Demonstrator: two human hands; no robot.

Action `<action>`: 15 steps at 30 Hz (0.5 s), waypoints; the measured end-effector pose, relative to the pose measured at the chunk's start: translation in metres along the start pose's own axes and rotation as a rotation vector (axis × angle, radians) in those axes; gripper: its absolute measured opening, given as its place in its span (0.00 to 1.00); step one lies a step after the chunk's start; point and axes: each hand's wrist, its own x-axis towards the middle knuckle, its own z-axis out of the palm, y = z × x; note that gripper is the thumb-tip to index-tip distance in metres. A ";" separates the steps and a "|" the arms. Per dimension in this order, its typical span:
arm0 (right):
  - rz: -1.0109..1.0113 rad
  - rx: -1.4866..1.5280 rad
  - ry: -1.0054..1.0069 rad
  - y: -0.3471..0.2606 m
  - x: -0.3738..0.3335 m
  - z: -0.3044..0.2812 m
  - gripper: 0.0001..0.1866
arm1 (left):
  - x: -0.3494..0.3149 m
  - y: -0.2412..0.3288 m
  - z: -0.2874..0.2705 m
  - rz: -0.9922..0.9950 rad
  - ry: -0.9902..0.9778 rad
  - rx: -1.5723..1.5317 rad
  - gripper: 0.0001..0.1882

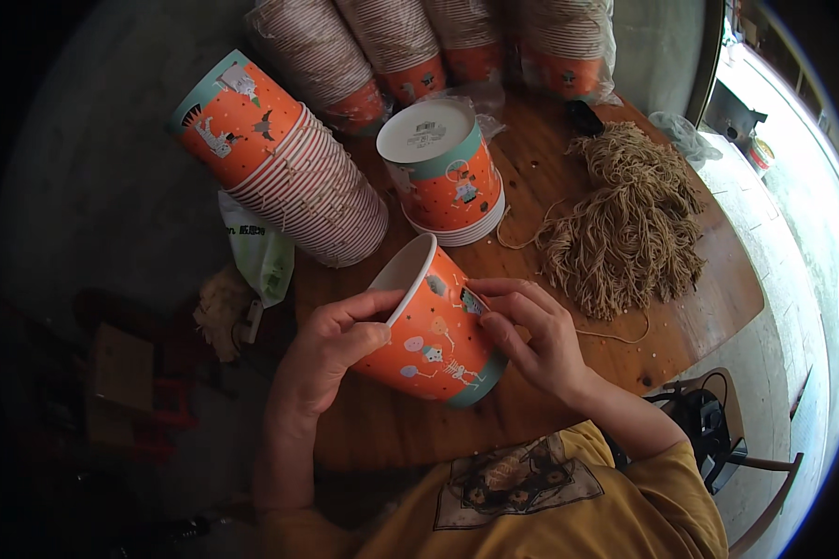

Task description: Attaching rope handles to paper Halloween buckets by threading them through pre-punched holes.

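An orange paper bucket (433,349) with a teal base band and printed skeletons is held tilted above the near part of the wooden table, its open mouth toward the upper left. My left hand (331,349) grips its rim, fingers inside and thumb on the outer wall. Against the bucket's right side, my right hand (536,340) has thumb and fingers drawn together; whatever they pinch is too hidden to name. Beyond the bucket stands a short stack of upside-down matching buckets (457,191). To the right lies a large heap of tan cord (625,224), with loose strands trailing from it.
A tall leaning stack of nested buckets (298,182) occupies the table's left. Several plastic-wrapped bucket stacks (391,47) line the back. A small black object (584,118) sits beyond the cord. Below right is a wooden chair (774,494) holding a black bag (704,424).
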 end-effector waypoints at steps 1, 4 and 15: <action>-0.002 -0.001 -0.002 0.000 0.000 0.001 0.06 | 0.001 0.000 -0.001 -0.013 -0.020 -0.023 0.23; -0.066 -0.005 0.079 -0.001 0.001 0.004 0.07 | -0.001 0.006 0.009 -0.020 0.005 -0.009 0.23; -0.047 0.023 0.130 -0.005 0.000 -0.004 0.04 | 0.007 0.001 0.015 -0.039 -0.067 -0.071 0.20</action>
